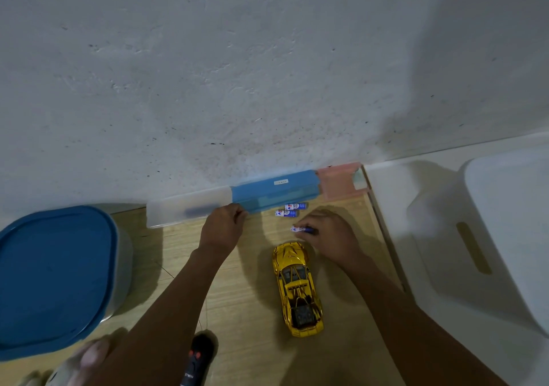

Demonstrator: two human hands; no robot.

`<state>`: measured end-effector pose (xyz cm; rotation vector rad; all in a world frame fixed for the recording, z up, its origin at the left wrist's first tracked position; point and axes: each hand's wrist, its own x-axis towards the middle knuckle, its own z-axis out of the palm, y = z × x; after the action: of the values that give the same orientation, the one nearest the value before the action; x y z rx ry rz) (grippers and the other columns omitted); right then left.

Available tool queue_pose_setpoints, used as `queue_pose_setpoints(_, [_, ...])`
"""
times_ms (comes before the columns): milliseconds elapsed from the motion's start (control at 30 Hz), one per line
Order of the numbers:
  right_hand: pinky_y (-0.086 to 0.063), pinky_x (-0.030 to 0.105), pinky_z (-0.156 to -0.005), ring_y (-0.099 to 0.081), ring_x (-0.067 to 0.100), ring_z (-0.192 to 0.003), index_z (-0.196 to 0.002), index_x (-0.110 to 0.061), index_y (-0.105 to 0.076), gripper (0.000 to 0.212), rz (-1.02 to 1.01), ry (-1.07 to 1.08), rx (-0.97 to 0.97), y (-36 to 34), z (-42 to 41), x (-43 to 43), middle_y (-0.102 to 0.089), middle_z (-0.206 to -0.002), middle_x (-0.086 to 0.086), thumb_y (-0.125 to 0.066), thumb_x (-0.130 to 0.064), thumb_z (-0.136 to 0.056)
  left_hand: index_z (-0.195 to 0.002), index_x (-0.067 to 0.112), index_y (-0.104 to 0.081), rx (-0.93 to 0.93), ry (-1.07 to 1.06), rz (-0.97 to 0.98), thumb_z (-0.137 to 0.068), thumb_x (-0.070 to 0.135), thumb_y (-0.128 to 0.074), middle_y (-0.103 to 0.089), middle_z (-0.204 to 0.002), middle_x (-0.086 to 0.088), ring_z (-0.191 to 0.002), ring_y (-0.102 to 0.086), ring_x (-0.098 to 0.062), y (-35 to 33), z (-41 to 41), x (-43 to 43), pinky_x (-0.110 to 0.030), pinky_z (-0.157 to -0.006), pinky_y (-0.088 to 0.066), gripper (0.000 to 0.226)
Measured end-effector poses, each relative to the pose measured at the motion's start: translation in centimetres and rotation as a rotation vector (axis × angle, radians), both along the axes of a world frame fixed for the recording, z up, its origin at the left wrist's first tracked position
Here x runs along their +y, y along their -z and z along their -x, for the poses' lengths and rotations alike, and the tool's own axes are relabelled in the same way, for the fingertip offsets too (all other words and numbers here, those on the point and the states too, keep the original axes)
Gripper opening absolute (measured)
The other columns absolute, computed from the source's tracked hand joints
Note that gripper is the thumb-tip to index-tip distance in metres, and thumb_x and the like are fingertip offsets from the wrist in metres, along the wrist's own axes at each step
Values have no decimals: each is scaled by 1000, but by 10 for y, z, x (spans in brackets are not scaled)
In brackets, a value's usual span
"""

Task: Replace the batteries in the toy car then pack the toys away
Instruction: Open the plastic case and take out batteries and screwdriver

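The right hand's fingers (306,227) pinch a blue-and-white battery (300,229) by its near end, the battery lying roughly crosswise just above the wooden tabletop (243,296), with the rest of the right hand (329,237) arched over it. The left hand's fingers (239,211) are curled in against the front edge of a long plastic case (276,189), about where its clear section meets its blue one; seen from the back of the left hand (222,226), I cannot tell whether they grip it or only press on it. Two more batteries (291,209) lie side by side on the wood between the two hands, just in front of the case's blue part. The case runs along the foot of the wall (237,73) and ends in a pink section on the right. The gold toy car (297,287) stands on its wheels just below the right hand, nose toward the wall, between the two forearms. Near the bottom edge lies a black remote control (197,362) with red buttons. A container with a blue lid (53,278) sits at far left, and a white bin (490,237) stands off the tabletop's right edge.
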<state>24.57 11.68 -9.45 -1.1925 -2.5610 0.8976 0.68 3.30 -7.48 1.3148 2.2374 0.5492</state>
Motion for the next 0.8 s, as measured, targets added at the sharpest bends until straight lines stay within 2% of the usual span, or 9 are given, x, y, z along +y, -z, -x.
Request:
queue_pose_setpoints(200, [-52,31,-63,-61,16,-75,-87,-21,-74,23,-330,58,50,5,20,4,-66,-83,-3,-81,-38,-73,-86,7,-67,14,12,-32,-95,21,-60,-69,-77,-11,-71,-64,-27,1,-1,-2,-34,-63,-49,18])
queue_pose_setpoints(333, [-45,31,-81,-55,17,-100,-111,-21,-69,41,-528,95,57,-5,21,10,-64,-109,2,-65,-50,-83,-87,7,-70,-36,-49,-82,-93,17,-63,-70,-78,-10,-70,-65,-24,2,-5,-5,-31,-63,-49,14])
queue_pose_setpoints(400, [-46,36,-89,-54,21,-113,-122,-23,-65,43,-528,119,22,-11,24,19,-62,-124,4,-67,-45,-85,-91,5,-73,-86,-173,-140,-90,14,-67,-73,-84,-10,-73,-64,-17,-2,-10,-6,-23,-66,-47,11])
queue_pose_setpoints(467, [-50,39,-89,-59,24,-111,-120,-22,-68,38,-478,102,-1,-13,26,27,-63,-125,4,-73,-36,-85,-96,4,-73,-158,-354,-206,-86,12,-72,-74,-89,-10,-75,-63,-14,-9,-19,-6,-3,-62,-39,12])
queue_pose_setpoints(500, [-54,40,-86,-63,25,-106,-116,-22,-71,34,-452,84,0,-12,26,29,-65,-121,4,-75,-31,-84,-98,4,-71,-207,-437,-233,-85,11,-73,-74,-90,-11,-76,-65,-15,-11,-24,-7,0,-59,-38,15])
queue_pose_setpoints(567, [-58,39,-79,-66,25,-100,-110,-20,-74,27,-420,47,3,-10,24,32,-68,-114,4,-76,-25,-83,-101,10,-62,-298,-525,-262,-85,15,-74,-73,-92,-12,-74,-66,-17,-14,-33,-10,-4,-56,-42,21])
queue_pose_setpoints(633, [-58,36,-76,-67,24,-98,-106,-19,-76,26,-417,26,-10,-11,23,33,-70,-112,3,-78,-23,-81,-109,18,-52,-284,-459,-261,-87,25,-72,-72,-94,-8,-73,-67,-17,-11,-38,-14,-24,-57,-53,30])
queue_pose_setpoints(700, [-57,33,-74,-67,23,-97,-105,-20,-77,26,-423,19,-28,-14,23,34,-70,-111,2,-79,-24,-79,-126,24,-53,-134,-325,-189,-93,34,-64,-72,-97,-3,-80,-69,-20,-6,-37,-17,-36,-65,-57,36])
queue_pose_setpoints(800, [-58,34,-71,-67,23,-97,-103,-20,-77,26,-375,11,-54,-15,25,34,-69,-111,3,-81,-20,-77,-136,29,-56,39,-199,-50,-99,37,-52,-73,-105,-4,-95,-68,-25,-3,-29,-14,-37,-76,-54,38])
